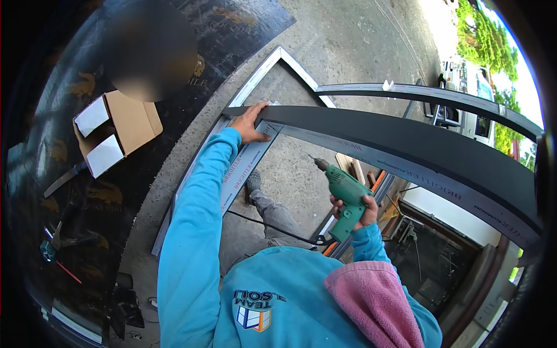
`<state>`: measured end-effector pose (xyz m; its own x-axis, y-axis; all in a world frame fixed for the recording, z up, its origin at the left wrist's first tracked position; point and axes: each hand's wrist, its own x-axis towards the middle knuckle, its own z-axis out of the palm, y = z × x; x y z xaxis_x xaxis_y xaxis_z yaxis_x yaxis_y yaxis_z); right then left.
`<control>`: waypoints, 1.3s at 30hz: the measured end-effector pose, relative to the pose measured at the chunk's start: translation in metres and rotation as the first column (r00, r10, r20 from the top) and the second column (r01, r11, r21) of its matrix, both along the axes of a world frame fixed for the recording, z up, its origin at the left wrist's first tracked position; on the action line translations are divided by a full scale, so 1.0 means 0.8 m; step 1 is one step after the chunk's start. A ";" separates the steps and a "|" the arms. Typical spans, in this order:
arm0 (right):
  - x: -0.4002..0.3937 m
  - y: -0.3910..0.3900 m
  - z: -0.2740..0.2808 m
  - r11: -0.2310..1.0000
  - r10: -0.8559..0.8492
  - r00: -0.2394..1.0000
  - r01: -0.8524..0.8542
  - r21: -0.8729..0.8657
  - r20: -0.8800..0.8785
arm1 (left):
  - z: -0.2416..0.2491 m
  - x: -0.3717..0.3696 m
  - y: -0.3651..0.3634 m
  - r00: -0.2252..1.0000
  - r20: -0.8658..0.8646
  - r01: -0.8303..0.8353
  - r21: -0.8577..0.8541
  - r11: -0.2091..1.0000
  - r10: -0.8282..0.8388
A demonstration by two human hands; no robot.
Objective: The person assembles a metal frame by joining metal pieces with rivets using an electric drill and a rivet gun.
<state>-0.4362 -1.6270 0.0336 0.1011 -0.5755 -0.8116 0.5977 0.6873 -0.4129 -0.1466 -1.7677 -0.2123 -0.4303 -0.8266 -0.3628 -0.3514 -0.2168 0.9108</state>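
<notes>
My right hand (366, 212) is wrapped around the handle of a green corded power drill (343, 184). The drill's bit points up and to the left, in the air apart from the frame. At the corner of a dark grey aluminium frame (371, 132), my left hand (250, 124) grips the profile, with thumb and fingers spread over its edges. The frame's side strip (246, 165) carries printed protective film. A black cord (272, 226) runs from the drill's base across my legs.
An open cardboard box (136, 122) sits on the dark mat at left, beside a handsaw (61, 181). A hammer (61, 239) and a tape measure (47, 250) lie lower on that mat. Another aluminium frame (280, 55) is behind. A pink towel (374, 296) hangs over my right arm. A vehicle (473, 93) stands outside.
</notes>
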 end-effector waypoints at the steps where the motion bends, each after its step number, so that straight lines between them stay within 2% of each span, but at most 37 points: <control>1: -0.012 0.007 0.019 0.999 -0.032 1.000 0.031 -0.016 0.000 | -0.001 0.000 0.001 1.000 -0.024 -0.011 0.027 1.000 0.012; 2: -0.024 0.011 0.039 0.997 -0.066 0.998 0.066 -0.042 0.002 | -0.002 0.001 0.002 1.000 -0.025 -0.010 0.036 0.999 0.011; 4: -0.046 0.007 0.076 0.978 -0.026 0.983 -0.013 -0.209 -0.184 | -0.005 0.001 0.000 0.999 -0.036 -0.019 0.014 1.000 0.019; 6: -0.060 0.000 0.100 0.947 0.002 0.922 -0.126 -0.295 -0.387 | -0.010 0.001 -0.006 0.997 -0.071 -0.019 0.029 0.999 0.021; 7: -0.063 -0.001 0.104 0.950 0.004 0.920 -0.127 -0.287 -0.392 | -0.012 0.000 -0.007 0.996 -0.087 -0.004 0.025 1.000 0.006; 9: -0.064 -0.011 0.107 0.958 0.167 0.763 -0.275 -0.081 -0.624 | -0.014 -0.002 -0.006 0.992 -0.123 -0.013 -0.022 1.000 0.010; 10: -0.060 -0.016 0.103 0.958 0.166 0.762 -0.274 -0.079 -0.626 | -0.016 -0.004 -0.006 0.992 -0.126 -0.011 -0.021 1.000 0.009; 12: -0.042 -0.028 0.085 0.827 0.528 0.671 -0.546 0.135 -0.521 | -0.017 -0.007 -0.007 0.995 -0.102 -0.007 -0.061 0.998 0.000; 14: 0.030 -0.038 0.067 0.710 0.577 0.464 -0.692 0.132 -0.672 | -0.013 -0.006 -0.008 0.997 -0.078 0.011 -0.065 0.998 -0.016; 16: 0.059 -0.047 0.049 0.463 0.631 0.182 -0.868 0.177 -0.754 | -0.011 -0.006 -0.009 0.998 -0.056 0.038 -0.067 0.997 -0.042; 17: 0.077 -0.054 0.046 0.467 0.633 0.183 -0.865 0.183 -0.753 | -0.011 -0.004 -0.009 0.998 -0.050 0.042 -0.065 0.997 -0.045; 19: 0.111 -0.071 0.047 0.277 0.588 -0.001 -0.939 0.202 -0.809 | -0.012 -0.003 -0.008 0.998 -0.043 0.033 -0.080 0.996 -0.037; 24: 0.136 -0.093 0.028 0.262 0.527 -0.062 -0.937 0.232 -0.847 | -0.012 0.001 -0.010 0.992 -0.126 -0.004 -0.021 1.000 0.001; 26: 0.140 -0.097 0.023 0.245 0.498 -0.094 -0.938 0.244 -0.862 | -0.018 -0.001 -0.010 0.996 -0.088 0.014 -0.076 0.997 -0.021; 32: 0.154 -0.104 0.012 0.259 0.546 -0.108 -0.922 0.290 -0.831 | -0.015 -0.002 -0.010 0.991 -0.135 0.009 -0.021 1.000 -0.012; 39: 0.162 -0.103 0.005 0.245 0.509 -0.136 -0.924 0.295 -0.850 | -0.016 0.002 -0.010 0.991 -0.133 0.012 -0.049 0.999 -0.019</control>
